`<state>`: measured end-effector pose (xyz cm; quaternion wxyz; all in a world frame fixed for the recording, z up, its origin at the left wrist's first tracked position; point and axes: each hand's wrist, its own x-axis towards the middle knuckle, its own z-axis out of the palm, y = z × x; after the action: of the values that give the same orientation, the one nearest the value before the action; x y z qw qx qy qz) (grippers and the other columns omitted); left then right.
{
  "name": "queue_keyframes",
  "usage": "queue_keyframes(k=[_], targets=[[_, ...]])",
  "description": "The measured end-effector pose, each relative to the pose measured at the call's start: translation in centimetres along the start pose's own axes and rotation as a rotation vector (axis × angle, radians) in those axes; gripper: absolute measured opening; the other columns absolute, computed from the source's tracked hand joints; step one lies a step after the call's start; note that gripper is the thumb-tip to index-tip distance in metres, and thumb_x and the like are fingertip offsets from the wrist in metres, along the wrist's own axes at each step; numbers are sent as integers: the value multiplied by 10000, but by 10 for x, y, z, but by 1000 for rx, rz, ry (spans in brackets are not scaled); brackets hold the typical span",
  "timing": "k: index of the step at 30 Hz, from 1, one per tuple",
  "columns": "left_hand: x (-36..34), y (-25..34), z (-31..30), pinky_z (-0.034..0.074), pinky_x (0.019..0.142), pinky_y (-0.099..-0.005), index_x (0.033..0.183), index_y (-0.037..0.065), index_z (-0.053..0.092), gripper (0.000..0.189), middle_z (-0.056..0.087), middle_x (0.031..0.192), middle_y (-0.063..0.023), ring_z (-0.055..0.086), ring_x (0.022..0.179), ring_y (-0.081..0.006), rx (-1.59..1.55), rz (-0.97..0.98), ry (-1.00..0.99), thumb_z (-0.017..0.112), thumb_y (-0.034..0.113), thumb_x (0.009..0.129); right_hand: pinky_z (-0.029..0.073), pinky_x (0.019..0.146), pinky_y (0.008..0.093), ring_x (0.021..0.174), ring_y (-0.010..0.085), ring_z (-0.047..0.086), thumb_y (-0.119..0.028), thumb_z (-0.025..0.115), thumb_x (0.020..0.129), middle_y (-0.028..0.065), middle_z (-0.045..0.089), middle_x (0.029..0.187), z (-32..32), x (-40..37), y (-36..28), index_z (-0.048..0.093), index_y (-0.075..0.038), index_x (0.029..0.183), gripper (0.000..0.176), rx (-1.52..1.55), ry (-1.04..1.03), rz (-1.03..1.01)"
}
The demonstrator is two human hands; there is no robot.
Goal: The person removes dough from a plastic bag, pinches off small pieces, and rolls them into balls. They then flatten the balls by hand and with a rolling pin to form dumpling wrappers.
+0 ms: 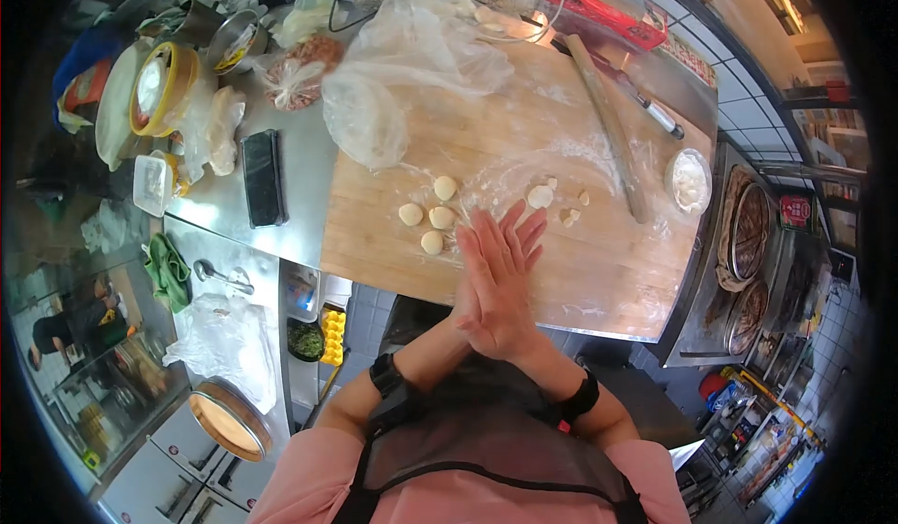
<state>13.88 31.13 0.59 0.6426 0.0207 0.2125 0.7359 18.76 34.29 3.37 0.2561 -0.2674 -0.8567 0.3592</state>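
My left hand [463,299] and my right hand [502,304] are pressed palm to palm over the near edge of the wooden board [580,290]. Their fingers are stretched out and cross at an angle, pointing away from me. Anything between the palms is hidden. Just left of my fingertips lie several small round dough balls [441,216] in a loose cluster. Beyond the fingertips sits another dough piece [540,196], with small dough scraps [569,216] to its right. White flour is dusted across the board.
A long rolling pin [608,136] lies on the board's right side, near a bowl of flour [689,181]. Clear plastic bags [412,56] cover the far left part. A black phone [265,178] rests on the steel counter [304,187]. Round pans [751,231] stand at the right.
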Motion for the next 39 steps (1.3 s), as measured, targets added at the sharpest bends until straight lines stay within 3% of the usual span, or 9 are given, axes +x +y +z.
queue_keyframes(k=[4, 6, 8, 12, 15, 19, 22, 24, 39], targets=[[10, -12, -10, 194, 1123, -412, 1492, 119, 152, 726, 233, 1520, -138, 233, 1403, -267, 59, 111, -20, 256, 591, 950, 227, 1055, 565, 1326, 401, 324, -624, 294, 922, 199, 386, 1415, -2, 9, 26, 372, -69, 1418, 748, 35, 36, -174], [8, 4, -11, 285, 1092, -395, 1447, 101, 276, 694, 365, 1444, -151, 363, 1333, -269, -138, -199, 142, 283, 588, 953, 342, 1008, 485, 1152, 381, 502, -210, 550, 795, 225, 534, 1233, -8, 9, 36, 499, 2, 1264, 518, 131, 86, 98], [4, 14, -13, 340, 1065, -380, 1381, 76, 369, 639, 488, 1332, -146, 448, 1262, -262, -247, -258, 294, 311, 557, 965, 454, 798, 392, 888, 325, 577, -78, 605, 769, 160, 593, 953, -19, 9, 62, 582, -23, 1079, 315, 110, 264, 260], [12, 29, -34, 355, 1050, -377, 1313, 35, 442, 553, 549, 1251, -145, 490, 1210, -245, 158, -29, 379, 360, 470, 981, 463, 686, 418, 772, 312, 572, -109, 649, 795, 138, 564, 834, -26, 5, 116, 577, -33, 945, 183, -429, 250, 360], [18, 36, -33, 374, 1003, -331, 1271, 15, 480, 343, 568, 1187, -111, 510, 1152, -192, 841, 291, 377, 424, 213, 997, 464, 639, 431, 727, 316, 577, -111, 678, 784, 123, 550, 795, -26, 11, 113, 573, -39, 927, 192, -490, 268, 236], [15, 30, -33, 437, 915, -303, 1234, 5, 511, 302, 575, 1180, -89, 536, 1101, -165, 1025, 362, 340, 514, 115, 953, 488, 631, 374, 710, 268, 608, -65, 677, 787, 98, 584, 801, -21, 6, 111, 568, -34, 939, 190, -177, 156, 480], [12, 31, -27, 490, 783, -264, 1197, 5, 538, 282, 607, 1103, -72, 589, 974, -134, 949, 125, 344, 560, 106, 935, 505, 633, 306, 701, 209, 629, -22, 666, 793, 78, 621, 813, -24, -1, 80, 588, -28, 941, 168, 276, 200, 606], [12, 35, -26, 498, 680, -231, 1137, 0, 568, 258, 640, 970, -54, 614, 822, -99, 756, -247, 251, 593, 144, 925, 514, 676, 283, 748, 178, 643, -1, 654, 801, 79, 647, 840, -30, -8, 62, 612, -19, 937, 144, 460, 120, 603], [4, 39, -22, 517, 739, -241, 1101, 18, 583, 233, 642, 963, -45, 616, 848, -105, 628, -390, 157, 612, 151, 912, 478, 630, 352, 725, 283, 587, -25, 649, 794, 127, 563, 826, -55, -19, 46, 591, -37, 1067, 279, 195, -124, 287]])
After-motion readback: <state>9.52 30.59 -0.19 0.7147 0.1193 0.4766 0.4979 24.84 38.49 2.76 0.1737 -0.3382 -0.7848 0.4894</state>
